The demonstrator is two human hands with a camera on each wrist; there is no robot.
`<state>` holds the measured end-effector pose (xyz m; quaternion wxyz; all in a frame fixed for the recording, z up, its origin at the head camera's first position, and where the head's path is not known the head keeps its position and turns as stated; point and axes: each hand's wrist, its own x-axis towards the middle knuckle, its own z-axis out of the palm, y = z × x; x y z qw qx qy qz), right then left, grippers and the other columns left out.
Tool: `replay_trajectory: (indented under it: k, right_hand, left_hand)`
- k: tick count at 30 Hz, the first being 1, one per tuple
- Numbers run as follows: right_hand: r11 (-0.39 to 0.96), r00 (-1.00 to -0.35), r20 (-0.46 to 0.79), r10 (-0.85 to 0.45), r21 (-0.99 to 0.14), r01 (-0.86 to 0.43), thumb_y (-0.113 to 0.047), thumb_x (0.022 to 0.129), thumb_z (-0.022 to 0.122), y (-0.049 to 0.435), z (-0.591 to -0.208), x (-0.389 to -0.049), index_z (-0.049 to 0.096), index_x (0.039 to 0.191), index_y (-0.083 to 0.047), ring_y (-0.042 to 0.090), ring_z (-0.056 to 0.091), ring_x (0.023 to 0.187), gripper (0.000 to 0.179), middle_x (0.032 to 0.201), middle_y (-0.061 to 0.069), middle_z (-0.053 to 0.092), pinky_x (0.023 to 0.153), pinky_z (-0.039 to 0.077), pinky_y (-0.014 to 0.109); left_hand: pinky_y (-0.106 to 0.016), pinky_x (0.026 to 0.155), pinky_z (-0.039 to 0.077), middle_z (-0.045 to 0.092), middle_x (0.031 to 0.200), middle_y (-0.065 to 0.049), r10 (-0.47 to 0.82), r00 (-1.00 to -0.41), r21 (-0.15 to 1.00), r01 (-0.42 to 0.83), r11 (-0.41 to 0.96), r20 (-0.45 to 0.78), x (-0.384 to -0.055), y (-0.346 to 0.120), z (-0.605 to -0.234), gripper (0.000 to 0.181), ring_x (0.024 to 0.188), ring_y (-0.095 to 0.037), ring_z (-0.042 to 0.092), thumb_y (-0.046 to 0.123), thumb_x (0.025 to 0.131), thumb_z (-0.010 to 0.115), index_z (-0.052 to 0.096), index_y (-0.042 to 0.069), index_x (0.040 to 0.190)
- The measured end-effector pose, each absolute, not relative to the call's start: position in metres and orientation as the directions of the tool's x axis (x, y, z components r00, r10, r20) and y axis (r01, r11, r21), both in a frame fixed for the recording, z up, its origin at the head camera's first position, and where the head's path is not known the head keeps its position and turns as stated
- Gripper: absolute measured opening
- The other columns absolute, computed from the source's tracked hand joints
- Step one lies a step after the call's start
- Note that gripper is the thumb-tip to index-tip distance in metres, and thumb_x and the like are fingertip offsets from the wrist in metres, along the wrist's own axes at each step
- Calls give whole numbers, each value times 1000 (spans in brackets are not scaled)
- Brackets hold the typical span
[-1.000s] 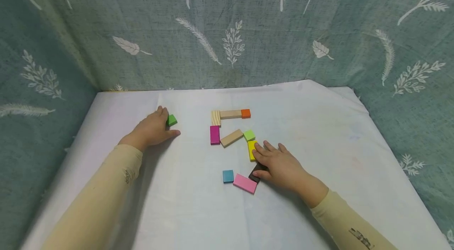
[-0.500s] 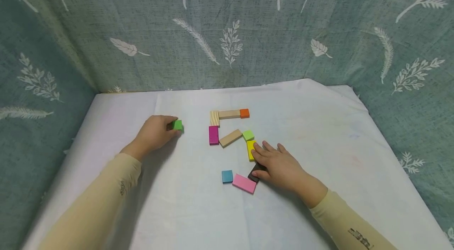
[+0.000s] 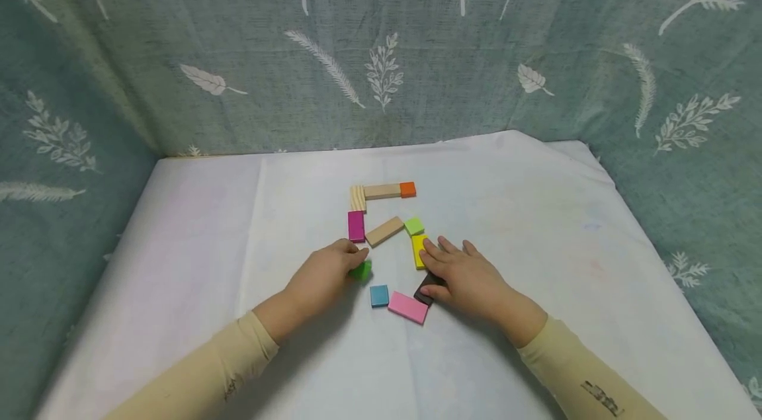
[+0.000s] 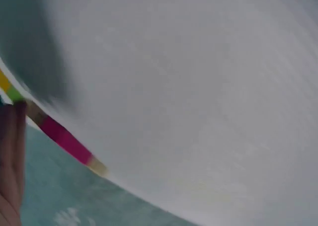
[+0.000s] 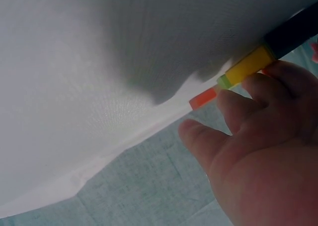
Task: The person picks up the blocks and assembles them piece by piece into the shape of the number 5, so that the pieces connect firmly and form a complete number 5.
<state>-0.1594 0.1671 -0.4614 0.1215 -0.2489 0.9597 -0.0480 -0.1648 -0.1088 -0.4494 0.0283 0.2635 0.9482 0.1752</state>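
Note:
My left hand [image 3: 321, 278] pinches a green block [image 3: 360, 270] between thumb and fingers, just below the magenta block [image 3: 356, 227] and up-left of the blue square block [image 3: 379, 296]. Spread fingers of my right hand [image 3: 470, 281] lie over the yellow block [image 3: 419, 252] and the dark block [image 3: 426, 289], covering part of each. A pink block [image 3: 407, 307] sits between the blue and dark ones. In the right wrist view, fingertips [image 5: 228, 98] show beside the yellow block [image 5: 248, 65]. The left wrist view catches only the edge of the left hand [image 4: 10, 156].
A tan block [image 3: 385, 231] slants between the magenta block and a light green block [image 3: 414, 226]. Farther back, a striped wood block [image 3: 357, 198], another tan block [image 3: 382, 192] and an orange block [image 3: 407, 190] form a corner. Leaf-patterned curtain [image 3: 268, 96] surrounds the white tabletop [image 3: 512, 195].
The left hand took hold of the green block at the far left and carried it right and toward the front, beside the row of blocks. My right hand stays in place.

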Motion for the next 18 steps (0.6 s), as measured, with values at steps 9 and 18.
replay_trajectory:
  k: [9,18]
  right_hand:
    - [872,-846,-213,-489,-152,-466,-55,93,64,166,-461,-159,43,154,-18,31,29,153,74,162,3,37,118,25,66]
    - [874,-847,-216,-485,-149,-462,-57,93,63,167,-462,-158,42,154,-19,29,28,154,75,163,1,35,119,25,65]
  left_hand:
    - [-31,70,60,67,97,-9,559,-827,146,562,814,63,-159,-95,-457,41,79,-17,65,1,86,77,70,5,125]
    - [-32,65,60,65,92,-6,545,-838,100,540,836,-24,-159,-92,-456,37,74,-16,64,7,88,77,69,10,124]
